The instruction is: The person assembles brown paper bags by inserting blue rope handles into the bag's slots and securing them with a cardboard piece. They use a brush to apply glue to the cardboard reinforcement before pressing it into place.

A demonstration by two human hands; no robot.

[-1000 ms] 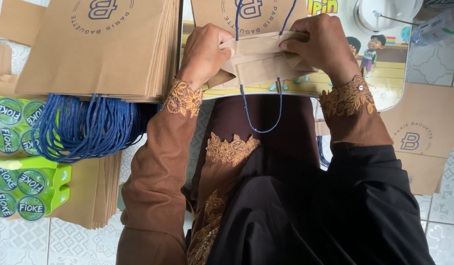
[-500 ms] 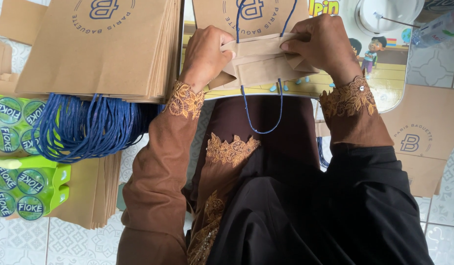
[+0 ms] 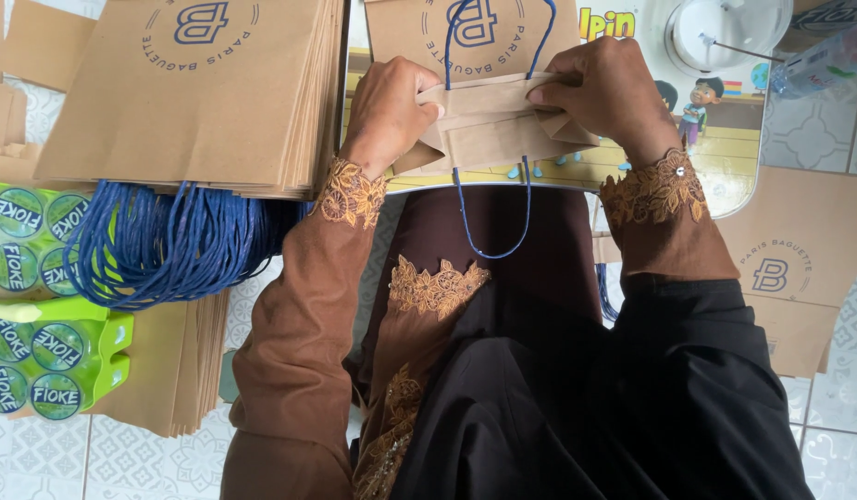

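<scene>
A brown paper bag (image 3: 489,130) with blue cord handles lies on a small picture-printed table (image 3: 715,157) in front of me. My left hand (image 3: 387,111) grips the bag's folded edge on the left. Over on the right, my right hand (image 3: 609,93) pinches the same fold, fingers pressed on the paper. One blue handle loop (image 3: 491,227) hangs down over the table edge toward my lap. Both sleeves are brown with gold lace cuffs.
A tall stack of flat brown paper bags (image 3: 188,93) with bundled blue handles (image 3: 169,245) lies at left. Green sticker packs (image 3: 49,352) sit at far left. More bags (image 3: 799,268) lie on the tiled floor at right. A white round object (image 3: 725,32) stands at the table's far end.
The hands have shifted only slightly along the bag's fold; the bag stays between them on the table.
</scene>
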